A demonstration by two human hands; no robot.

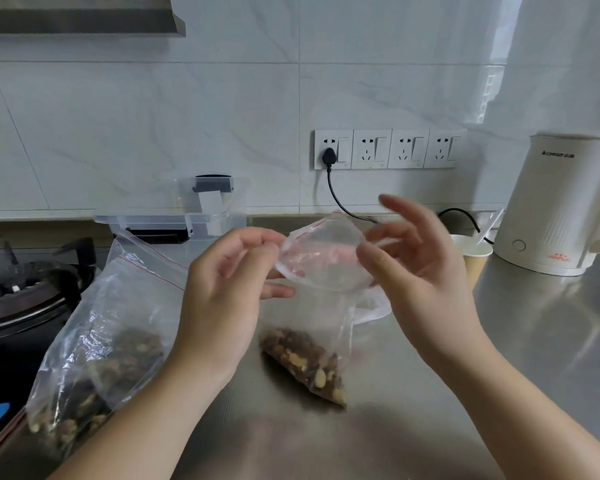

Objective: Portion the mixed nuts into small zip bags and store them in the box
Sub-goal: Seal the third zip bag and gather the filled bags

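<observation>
A small clear zip bag (pixel 321 271) with a red zip line hangs above the steel counter (pixel 499 341), its mouth held wide. Mixed nuts (pixel 303 362) fill its bottom corner, which rests on the counter. My left hand (pixel 229 292) pinches the left rim of the mouth. My right hand (pixel 413 265) holds the right rim with thumb and fingers, the other fingers spread. A large zip bag of mixed nuts (pixel 97 344) lies at the left, partly under my left forearm. The clear plastic box (pixel 174 216) with its lid up stands at the back by the wall.
A gas stove with a dark pot (pixel 21 296) sits at the far left. A white electric kettle (pixel 565 202) stands at the right, its black cord plugged into the wall sockets (pixel 385 148). A paper cup (pixel 471 254) with a plastic spoon is beside it.
</observation>
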